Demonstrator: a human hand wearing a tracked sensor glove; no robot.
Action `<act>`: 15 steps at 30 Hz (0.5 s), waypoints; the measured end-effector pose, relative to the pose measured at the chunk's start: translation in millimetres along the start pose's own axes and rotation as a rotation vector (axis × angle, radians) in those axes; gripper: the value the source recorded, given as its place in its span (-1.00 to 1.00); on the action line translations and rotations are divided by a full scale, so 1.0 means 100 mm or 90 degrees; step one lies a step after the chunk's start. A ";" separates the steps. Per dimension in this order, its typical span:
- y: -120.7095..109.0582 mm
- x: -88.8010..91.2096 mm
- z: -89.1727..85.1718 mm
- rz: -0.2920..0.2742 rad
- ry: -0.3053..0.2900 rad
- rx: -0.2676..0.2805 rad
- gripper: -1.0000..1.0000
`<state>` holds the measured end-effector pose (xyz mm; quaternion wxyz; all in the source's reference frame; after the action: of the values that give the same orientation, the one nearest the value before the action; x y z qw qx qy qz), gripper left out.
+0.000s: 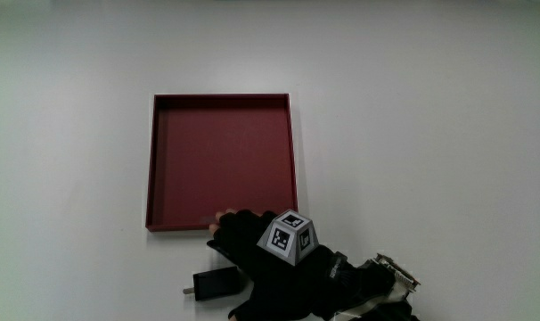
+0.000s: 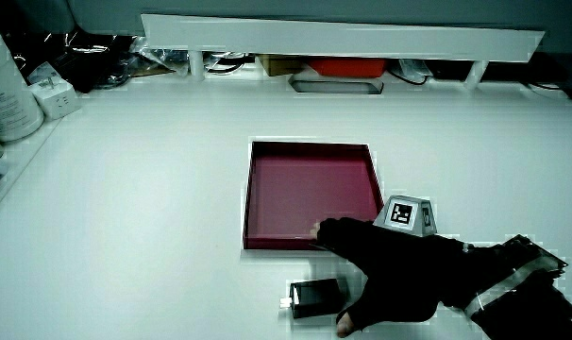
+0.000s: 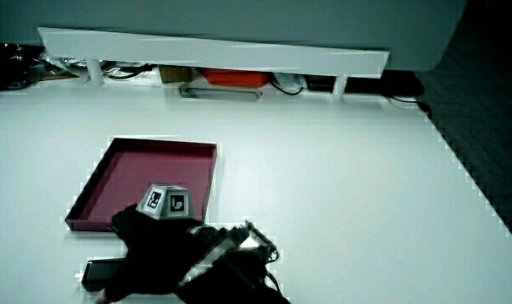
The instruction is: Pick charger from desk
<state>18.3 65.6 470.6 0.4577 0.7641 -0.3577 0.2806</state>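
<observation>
- Charger: flat on the desk, at about 7 o'clock from the red tray (6 o'clock = toward the person), just off the tray's near rim. Prongs point away from the hand.
- Hand: at 3 o'clock of the charger, palm down and partly over it. Grip wide, holding nothing; one finger reaches to the tray's near rim, thumb nearer the person than the charger.
- Cannot tell whether the palm touches the charger yet.
- Risk: the fingers straddle the tray rim, so closing may catch the rim and drag the tray.
- Risk: the charger looks smooth and low, so a one-sided push may slide it toward 9 o'clock instead of seating it.
- Risk: a pinch at one end only may let it pivot and drop on lifting.
</observation>
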 end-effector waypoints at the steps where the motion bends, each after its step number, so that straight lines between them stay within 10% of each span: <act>1: 0.02 0.00 -0.02 0.001 -0.004 -0.003 0.00; 15: 0.09 -0.10 -0.18 0.023 -0.019 0.000 0.00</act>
<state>3.5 81.9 474.5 0.4470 0.7617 -0.3783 0.2772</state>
